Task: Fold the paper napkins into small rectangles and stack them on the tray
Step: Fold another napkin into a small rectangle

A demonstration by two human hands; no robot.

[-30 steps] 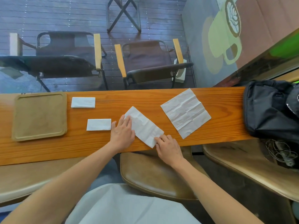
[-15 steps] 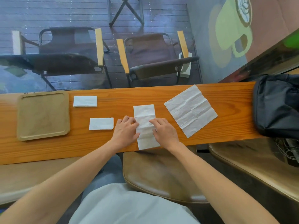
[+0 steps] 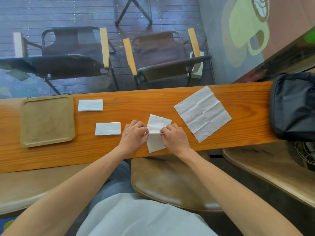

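White paper napkin strip (image 3: 156, 133) sits centre frame on the orange wooden counter (image 3: 170, 103), mid-fold. Left hand (image 3: 134, 136) and right hand (image 3: 175, 137) each pinch it at the crease. Next, likely: flatten the half, press the crease. Square tan tray (image 3: 47, 120) at left has no napkins; two folded white rectangles (image 3: 107, 128) wait beside it, unfolded white napkin (image 3: 202, 113) at right.

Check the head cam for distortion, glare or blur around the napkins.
Head view: wide-angle bowing curves the counter edge; soft even daylight, no hard shadows; napkin being folded sharp but near blown-out white; reflections glare on the window beyond; no motion blur on left hand or right hand.
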